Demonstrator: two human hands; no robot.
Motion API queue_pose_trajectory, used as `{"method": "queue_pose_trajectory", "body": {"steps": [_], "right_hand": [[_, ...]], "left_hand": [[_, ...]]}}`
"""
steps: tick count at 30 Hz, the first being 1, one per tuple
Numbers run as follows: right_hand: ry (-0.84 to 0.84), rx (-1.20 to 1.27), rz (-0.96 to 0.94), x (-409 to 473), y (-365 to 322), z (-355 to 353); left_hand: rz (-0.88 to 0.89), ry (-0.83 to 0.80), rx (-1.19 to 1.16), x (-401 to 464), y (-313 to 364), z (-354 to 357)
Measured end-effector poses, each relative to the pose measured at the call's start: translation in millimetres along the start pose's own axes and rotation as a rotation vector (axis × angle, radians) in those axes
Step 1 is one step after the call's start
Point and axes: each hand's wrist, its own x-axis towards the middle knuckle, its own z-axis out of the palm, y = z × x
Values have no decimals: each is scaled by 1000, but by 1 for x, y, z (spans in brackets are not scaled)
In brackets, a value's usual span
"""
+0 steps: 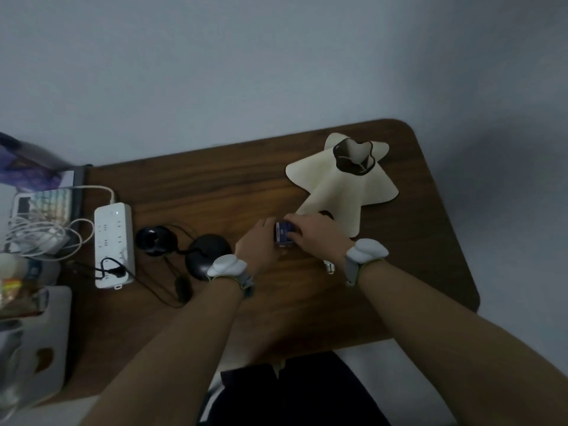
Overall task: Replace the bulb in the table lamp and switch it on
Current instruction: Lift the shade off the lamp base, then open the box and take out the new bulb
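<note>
Working on a small blue-and-white box, prob the new bulb's carton, w/ both hands at desk centre. Only one view, the head cam, so all from there.

Left hand cups the box from its 9 o'clock side, fingers curled on it. Right hand comes over the top from 3 o'clock, fingers pressed down on the box's upper edge. Both closed on the box; can't tell if a flap is open yet, too blurred. Each wrist carries a pale grey band w/ a white puck.

Progress, as a judgement: early-to-mid. Cream lamp shade is off, lying at 1 o'clock from the hands, tilted, dark fitting at its top end. Black lamp base sits at 9 o'clock, just beside the left wrist, w/ a black socket piece further out same way, cord trailing. A small pale object w/ a metal end at 4 o'clock, near the right wrist, may be the old bulb; not sure. Left to do: get bulb out, screw in, refit shade, switch on.

Desk is dark brown wood grain, rounded corner at 1 o'clock. White power strip far 9 o'clock, black plug in it, white cables and clutter beyond. Wall plain grey-white, room dim.
</note>
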Motion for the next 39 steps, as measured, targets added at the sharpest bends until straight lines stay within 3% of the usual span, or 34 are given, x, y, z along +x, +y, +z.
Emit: {"method": "queue_pose_trajectory", "body": {"steps": [9, 15, 25, 39], "right_hand": [[-21, 41, 9, 2, -14, 1], [-61, 104, 28, 10, -26, -3], [-70, 45, 135, 22, -53, 2], [-125, 1, 198, 27, -65, 0]], "left_hand": [[-5, 273, -204, -10, -15, 20], [-75, 306, -331, -14, -27, 27], [-57, 384, -173, -24, -28, 25], [-56, 416, -168, -21, -31, 29]]}}
